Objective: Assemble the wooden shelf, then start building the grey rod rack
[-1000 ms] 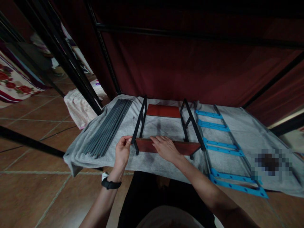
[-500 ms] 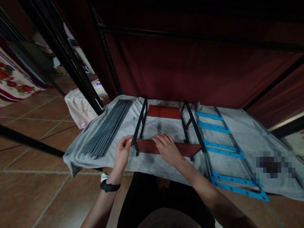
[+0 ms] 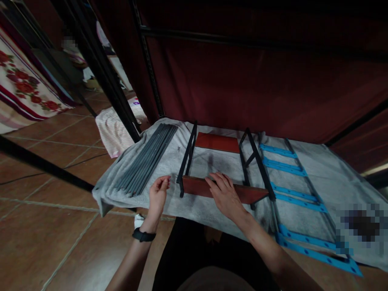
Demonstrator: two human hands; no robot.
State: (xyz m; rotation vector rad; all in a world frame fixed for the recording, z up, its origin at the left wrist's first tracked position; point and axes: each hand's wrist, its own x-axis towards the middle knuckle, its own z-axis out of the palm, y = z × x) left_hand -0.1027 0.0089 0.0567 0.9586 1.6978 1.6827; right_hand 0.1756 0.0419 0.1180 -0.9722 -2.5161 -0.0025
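the flat reddish-brown wooden-looking board (image 3: 197, 188) runs left-right, just right of the left hand (image 3: 160, 185), fingertips close (holding anything? cannot tell); the nearer right hand (image 3: 224, 193), loosely spread, rests over it

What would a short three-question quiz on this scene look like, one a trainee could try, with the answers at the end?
1. Which hand rests on the near red-brown board? a) left b) right c) neither
2. True or false: a gap shows between the left hand and the black metal frame.
3. Fill in: from the wearer's view, the bundle of grey rods lies to the ____ of the frame.

Key: 1. b, the right hand; 2. true; 3. left.
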